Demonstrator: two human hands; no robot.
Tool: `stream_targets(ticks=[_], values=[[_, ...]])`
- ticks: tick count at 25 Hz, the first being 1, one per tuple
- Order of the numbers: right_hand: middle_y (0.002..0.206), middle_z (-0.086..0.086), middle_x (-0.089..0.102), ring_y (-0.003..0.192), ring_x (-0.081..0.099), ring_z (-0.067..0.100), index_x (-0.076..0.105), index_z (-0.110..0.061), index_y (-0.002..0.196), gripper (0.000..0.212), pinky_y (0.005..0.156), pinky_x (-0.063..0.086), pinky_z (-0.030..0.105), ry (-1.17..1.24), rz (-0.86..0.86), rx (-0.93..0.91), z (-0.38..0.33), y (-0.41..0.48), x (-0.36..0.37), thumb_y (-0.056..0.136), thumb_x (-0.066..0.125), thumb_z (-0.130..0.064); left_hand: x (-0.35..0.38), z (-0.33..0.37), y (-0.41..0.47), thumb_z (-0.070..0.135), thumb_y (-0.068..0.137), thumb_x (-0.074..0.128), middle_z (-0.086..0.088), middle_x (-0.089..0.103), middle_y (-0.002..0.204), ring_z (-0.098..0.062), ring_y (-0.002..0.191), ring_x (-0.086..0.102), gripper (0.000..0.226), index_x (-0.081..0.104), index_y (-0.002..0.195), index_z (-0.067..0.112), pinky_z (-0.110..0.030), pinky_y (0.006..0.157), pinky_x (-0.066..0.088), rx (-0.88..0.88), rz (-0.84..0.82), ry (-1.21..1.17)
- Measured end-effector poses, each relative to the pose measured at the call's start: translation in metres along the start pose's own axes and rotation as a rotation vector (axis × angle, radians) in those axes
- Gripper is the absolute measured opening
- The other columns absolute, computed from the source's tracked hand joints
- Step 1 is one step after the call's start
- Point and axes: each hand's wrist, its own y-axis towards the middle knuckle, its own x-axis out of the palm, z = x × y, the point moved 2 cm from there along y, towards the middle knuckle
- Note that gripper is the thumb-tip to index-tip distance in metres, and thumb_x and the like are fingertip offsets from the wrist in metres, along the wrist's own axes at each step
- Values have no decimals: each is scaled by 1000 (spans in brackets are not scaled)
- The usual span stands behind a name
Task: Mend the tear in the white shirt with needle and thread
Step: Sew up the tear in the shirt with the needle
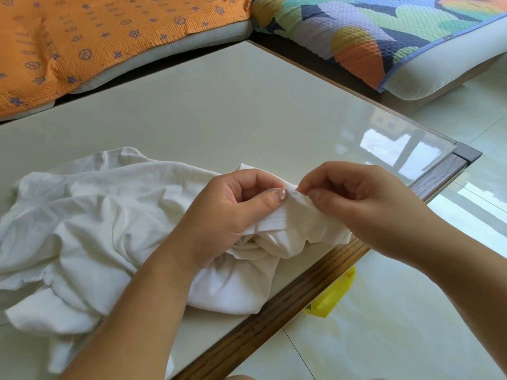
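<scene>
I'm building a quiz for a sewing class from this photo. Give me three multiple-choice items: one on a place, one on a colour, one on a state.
1. Where does the crumpled white cotton shirt lie?
A. on the floor
B. on the glass-topped wooden table
C. on a cushion

2. What colour is the plastic item on the floor by the table edge?
A. yellow
B. red
C. black

3. How is the shirt held?
A. left hand only
B. right hand only
C. both hands pinch it

Answers: 1 B, the shirt spreads across the tabletop; 2 A, it shows bright yellow on the tiles; 3 C, each hand's grip closes on one raised fold.
</scene>
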Motion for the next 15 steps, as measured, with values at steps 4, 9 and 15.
stream_targets(ticks=[4, 9, 15], values=[[80, -5, 71, 77, 63, 16, 70, -29, 84, 17, 66, 49, 25, 46, -21, -2, 2, 2, 2, 91, 58, -20, 1, -1, 0, 21, 76, 68, -3, 74, 78, -12, 74, 71, 15, 72, 88, 13, -20, 62, 54, -17, 6, -32], [75, 2, 67, 64, 57, 19, 68, -33, 86, 10, 60, 47, 29, 70, -8, -12, 5, 3, 5, 91, 61, -26, 4, -4, 1, 18, 73, 72, -6, 74, 80, -15, 74, 71, 12, 72, 84, 13, -22, 63, 57, -68, -5, -111], [71, 3, 67, 64, 59, 24, 65, -43, 88, 5, 60, 48, 34, -31, 21, 17, 3, 3, 4, 88, 62, -39, 4, -6, 2, 19, 72, 73, -6, 74, 79, -17, 75, 71, 8, 73, 79, 15, -24, 66, 58, -77, 8, -97]])
